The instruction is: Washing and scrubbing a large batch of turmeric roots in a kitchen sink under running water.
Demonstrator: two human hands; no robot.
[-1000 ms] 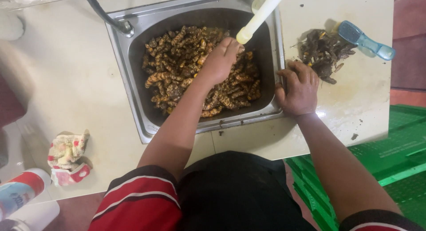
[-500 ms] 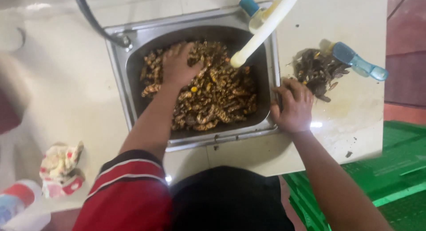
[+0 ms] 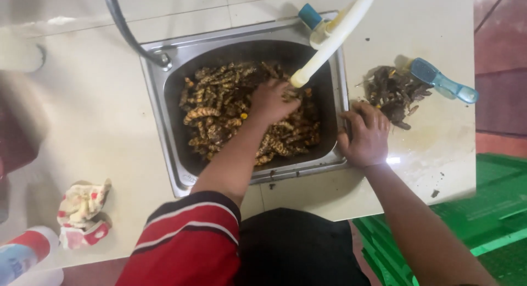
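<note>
A steel sink [image 3: 159, 115] set in a pale counter is filled with knobbly yellow-brown roots [image 3: 214, 110]. My left hand [image 3: 272, 102] reaches into the basin and presses on the roots near the middle, fingers curled down among them; whether it grips any is hidden. A cream hose [image 3: 335, 36] hangs from the blue-capped tap and ends just above that hand. My right hand [image 3: 365, 135] rests on the counter at the sink's right rim, holding nothing, close to a pile of dark root scraps [image 3: 390, 88].
A blue-handled brush [image 3: 442, 80] lies beside the scraps. A black hose [image 3: 123, 28] curves to the sink's back left corner. A crumpled red and white cloth [image 3: 82, 212] and a bottle [image 3: 22, 253] sit at the left. Green crates [image 3: 483, 209] stand at the lower right.
My left hand has swept across the roots, from the right side to the left and back toward the middle under the hose. My right hand has stayed at the sink's right rim.
</note>
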